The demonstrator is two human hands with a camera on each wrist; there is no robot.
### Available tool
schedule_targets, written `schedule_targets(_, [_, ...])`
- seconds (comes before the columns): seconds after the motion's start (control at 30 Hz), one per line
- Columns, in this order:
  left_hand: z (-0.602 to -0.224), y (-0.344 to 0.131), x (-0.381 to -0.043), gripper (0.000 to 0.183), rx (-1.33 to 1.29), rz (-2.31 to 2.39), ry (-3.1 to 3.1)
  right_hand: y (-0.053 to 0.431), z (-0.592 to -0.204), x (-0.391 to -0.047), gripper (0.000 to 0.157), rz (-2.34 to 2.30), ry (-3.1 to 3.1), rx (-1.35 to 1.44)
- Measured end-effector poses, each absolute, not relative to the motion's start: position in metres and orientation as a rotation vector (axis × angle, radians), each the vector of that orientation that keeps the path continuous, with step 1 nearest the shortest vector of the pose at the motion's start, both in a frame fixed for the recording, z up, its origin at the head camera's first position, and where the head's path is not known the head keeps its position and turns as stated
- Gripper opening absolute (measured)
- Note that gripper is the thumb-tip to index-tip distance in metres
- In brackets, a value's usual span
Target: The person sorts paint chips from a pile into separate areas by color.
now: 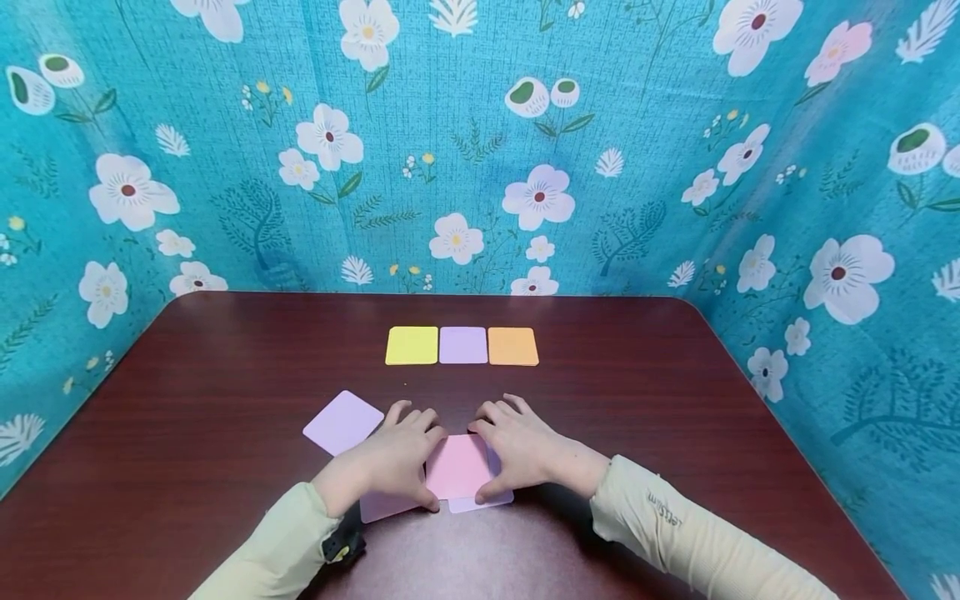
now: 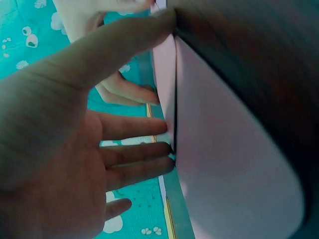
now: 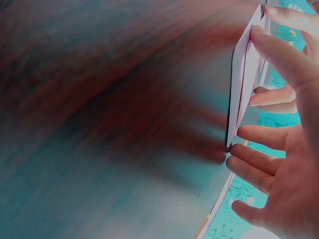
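Observation:
A pink card [image 1: 457, 468] lies between both hands, over a lilac card [image 1: 482, 505] that shows along its right and near edges. My left hand [image 1: 396, 454] holds the pink card's left side, thumb at the near corner and fingertips at the far one. On the opposite side my right hand [image 1: 519, 446] grips it likewise, its thumb over the near right corner. Partly hidden under the left hand is another pale purple card [image 1: 384, 507], large in the left wrist view. A lilac card [image 1: 343, 423] lies turned at an angle beyond the left wrist.
Yellow cards [image 1: 412, 345], lilac cards [image 1: 462, 345] and orange cards [image 1: 513, 346] sit side by side in a row farther back. All lie on a dark reddish-brown table [image 1: 637, 383]. A blue floral curtain [image 1: 465, 150] hangs behind and around it.

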State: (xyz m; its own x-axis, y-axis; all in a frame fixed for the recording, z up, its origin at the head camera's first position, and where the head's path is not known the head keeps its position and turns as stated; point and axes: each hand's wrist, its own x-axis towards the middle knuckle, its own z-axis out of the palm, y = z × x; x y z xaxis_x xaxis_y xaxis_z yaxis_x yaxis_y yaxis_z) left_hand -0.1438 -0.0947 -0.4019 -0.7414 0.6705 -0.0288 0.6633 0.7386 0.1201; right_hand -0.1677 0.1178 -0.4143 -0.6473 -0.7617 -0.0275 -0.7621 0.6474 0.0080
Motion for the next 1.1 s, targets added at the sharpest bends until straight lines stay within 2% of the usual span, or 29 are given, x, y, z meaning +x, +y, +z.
schedule_targets(0.43, [-0.4027,-0.09,-0.1405,0.068,1.066,0.129,2.866,0.114,-0.4128,-0.166,0.071,0.019,2.811,-1.315])
schedule_targets(0.67, [-0.4037,-0.0887,-0.1419,0.064,1.075,0.144,2.868,0.1126,-0.4103,-0.1681,0.069,0.013,2.8,-1.331])
schedule_targets(1.1, [-0.4029,-0.0906,-0.1428,0.069,1.066,0.19,2.858,0.111,-0.4056,-0.1737,0.069,-0.047,2.757,-1.302])
